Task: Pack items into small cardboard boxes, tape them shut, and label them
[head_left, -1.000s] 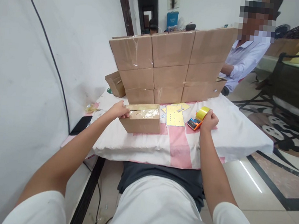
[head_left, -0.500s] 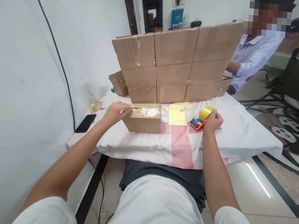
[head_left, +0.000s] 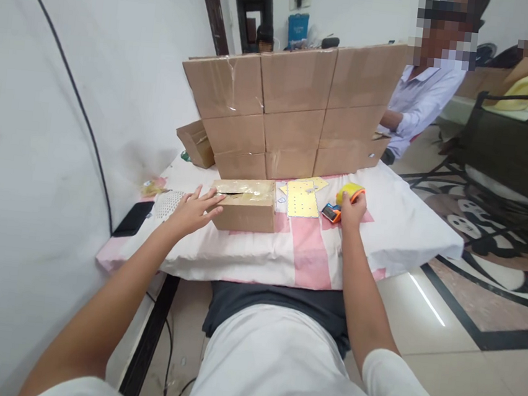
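A small cardboard box (head_left: pixel 247 206) with clear tape across its top lies on the white and pink cloth of the table (head_left: pixel 405 230). My left hand (head_left: pixel 192 208) rests flat against the box's left end with the fingers spread. My right hand (head_left: pixel 352 210) grips an orange tape dispenser (head_left: pixel 345 199) with a yellowish roll, set down on the cloth to the right of the box. Between the box and the dispenser lies a yellow dotted card (head_left: pixel 302 198).
A wall of stacked cardboard boxes (head_left: pixel 295 111) stands across the table's far side, with a smaller box (head_left: pixel 196 143) at its left. A black phone (head_left: pixel 134 218) and a white perforated item (head_left: pixel 168 202) lie at the left edge. Another person in a light shirt (head_left: pixel 418 101) sits beyond the boxes.
My left hand has let go of the box's top edge and now lies open against its left end. My right hand has lowered the dispenser onto the cloth.
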### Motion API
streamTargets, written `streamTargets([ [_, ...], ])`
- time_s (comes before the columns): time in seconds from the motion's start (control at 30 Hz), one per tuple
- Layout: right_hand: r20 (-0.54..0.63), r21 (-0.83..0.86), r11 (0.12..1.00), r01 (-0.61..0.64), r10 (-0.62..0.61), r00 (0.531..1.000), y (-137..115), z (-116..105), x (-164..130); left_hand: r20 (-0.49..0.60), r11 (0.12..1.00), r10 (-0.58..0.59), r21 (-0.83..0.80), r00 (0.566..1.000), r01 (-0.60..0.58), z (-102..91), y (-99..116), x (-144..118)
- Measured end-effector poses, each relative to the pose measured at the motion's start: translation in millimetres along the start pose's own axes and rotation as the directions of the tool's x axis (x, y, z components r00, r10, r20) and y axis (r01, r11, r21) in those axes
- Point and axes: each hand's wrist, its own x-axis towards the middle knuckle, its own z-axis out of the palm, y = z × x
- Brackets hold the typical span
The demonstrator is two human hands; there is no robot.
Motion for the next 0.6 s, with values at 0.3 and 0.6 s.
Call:
streamTargets([
  [0.3, -0.056, -0.514, 0.853, -0.093, 0.075, 0.996, -3.9, -1.9, 0.3, -0.021, 0.998, -0.060, 0.022, 0.998, 0.061, 9.4, -5.5, -2.7],
  [0.6, -0.191, -0.335, 0.937, -0.103, 0.039, 0.981, 3.7, -5.1, -3.0, -0.415, 0.981, -0.118, -0.189, 0.902, 0.042, -1.3, -5.2, -25.6],
])
